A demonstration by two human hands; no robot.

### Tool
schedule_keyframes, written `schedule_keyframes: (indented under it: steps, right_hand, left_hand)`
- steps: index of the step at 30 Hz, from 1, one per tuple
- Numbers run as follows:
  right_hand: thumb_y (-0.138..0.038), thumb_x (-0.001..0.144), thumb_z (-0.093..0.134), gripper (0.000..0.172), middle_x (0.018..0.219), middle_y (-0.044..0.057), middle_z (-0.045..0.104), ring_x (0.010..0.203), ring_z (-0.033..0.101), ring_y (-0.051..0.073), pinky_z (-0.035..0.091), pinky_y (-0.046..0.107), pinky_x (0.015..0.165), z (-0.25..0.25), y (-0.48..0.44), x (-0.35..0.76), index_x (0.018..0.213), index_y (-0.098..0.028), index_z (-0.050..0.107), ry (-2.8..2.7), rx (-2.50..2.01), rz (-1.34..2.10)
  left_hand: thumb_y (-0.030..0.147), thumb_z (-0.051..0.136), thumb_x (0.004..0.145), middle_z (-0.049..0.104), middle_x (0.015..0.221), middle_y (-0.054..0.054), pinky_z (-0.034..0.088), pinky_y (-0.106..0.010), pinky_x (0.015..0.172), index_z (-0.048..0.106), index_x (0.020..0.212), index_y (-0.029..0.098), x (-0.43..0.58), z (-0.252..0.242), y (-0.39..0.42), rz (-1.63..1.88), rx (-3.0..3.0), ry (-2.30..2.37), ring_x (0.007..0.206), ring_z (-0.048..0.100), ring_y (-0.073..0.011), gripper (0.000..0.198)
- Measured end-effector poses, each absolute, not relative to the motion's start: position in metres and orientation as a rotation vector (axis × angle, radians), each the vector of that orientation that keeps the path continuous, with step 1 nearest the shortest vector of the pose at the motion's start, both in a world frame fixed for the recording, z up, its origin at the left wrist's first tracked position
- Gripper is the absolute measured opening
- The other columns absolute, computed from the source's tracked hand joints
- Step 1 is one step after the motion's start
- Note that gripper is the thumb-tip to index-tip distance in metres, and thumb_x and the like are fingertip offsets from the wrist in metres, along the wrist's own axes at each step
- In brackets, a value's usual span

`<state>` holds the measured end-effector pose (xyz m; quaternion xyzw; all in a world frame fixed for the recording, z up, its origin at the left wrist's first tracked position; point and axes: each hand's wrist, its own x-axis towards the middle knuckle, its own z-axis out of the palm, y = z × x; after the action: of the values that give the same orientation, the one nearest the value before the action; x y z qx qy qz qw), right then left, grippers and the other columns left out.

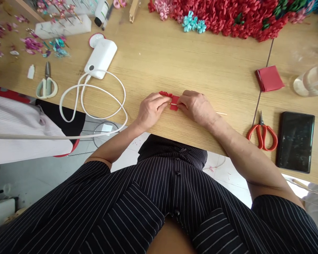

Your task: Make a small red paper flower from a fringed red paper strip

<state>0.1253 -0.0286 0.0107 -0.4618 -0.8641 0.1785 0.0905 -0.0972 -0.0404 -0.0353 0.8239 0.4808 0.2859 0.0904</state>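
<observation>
Near the table's front edge, a small red square [175,100] of cloth or paper lies between my hands. A thin pale stick [174,104] crosses it. My left hand [151,108] is closed, its fingertips pinching the stick's left end. Beside its fingers is a crinkled red strip [165,94]. From the other side, my right hand [194,106] is closed with its fingertips on the stick's right end and the square's edge. Its fingers partly hide both. Another thin pale stick [222,113] rests on the table, right of my right wrist.
Red-handled scissors [262,135], a black tablet-like device [295,141], a stack of red squares [270,78] and a clear cup [311,81] are at right. A white power bank [100,58] with looped cable and grey-handled scissors [47,83] lie left. Red flowers [228,19] fill the back; a person's sleeve [23,123] is left.
</observation>
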Motion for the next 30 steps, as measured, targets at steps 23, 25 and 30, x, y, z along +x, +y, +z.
schedule_keyframes:
  steps: [23, 25, 30]
  right_hand:
    - [-0.03, 0.109, 0.038, 0.033, 0.108, 0.012, 0.068, 0.1, 0.06, 0.024, 0.045, 0.034, 0.079, -0.001, -0.02, 0.12, 0.112, -0.021, 0.07, -2.583, -1.426, 0.361]
    - [-0.032, 0.11, 0.038, 0.032, 0.107, 0.012, 0.068, 0.1, 0.059, 0.024, 0.044, 0.033, 0.079, -0.001, -0.02, 0.12, 0.111, -0.021, 0.068, -2.586, -1.42, 0.355]
    - [-0.026, 0.11, 0.038, 0.033, 0.111, 0.012, 0.068, 0.101, 0.061, 0.024, 0.043, 0.034, 0.078, 0.001, -0.021, 0.119, 0.108, -0.02, 0.07, -2.631, -1.452, 0.336]
  left_hand:
    - [0.04, 0.044, 0.111, 0.076, 0.098, -0.005, 0.055, -0.037, 0.088, 0.077, 0.098, 0.025, -0.093, -0.03, -0.038, 0.724, 2.576, 1.339, 0.095, 0.069, -0.02, 0.038]
    - [0.04, 0.045, 0.111, 0.076, 0.098, -0.005, 0.056, -0.037, 0.091, 0.078, 0.1, 0.026, -0.094, -0.029, -0.038, 0.726, 2.554, 1.31, 0.096, 0.07, -0.0197, 0.038]
    - [0.039, 0.047, 0.111, 0.077, 0.098, -0.004, 0.058, -0.034, 0.091, 0.079, 0.098, 0.025, -0.096, -0.029, -0.034, 0.795, 2.576, 1.245, 0.097, 0.071, -0.0181, 0.037]
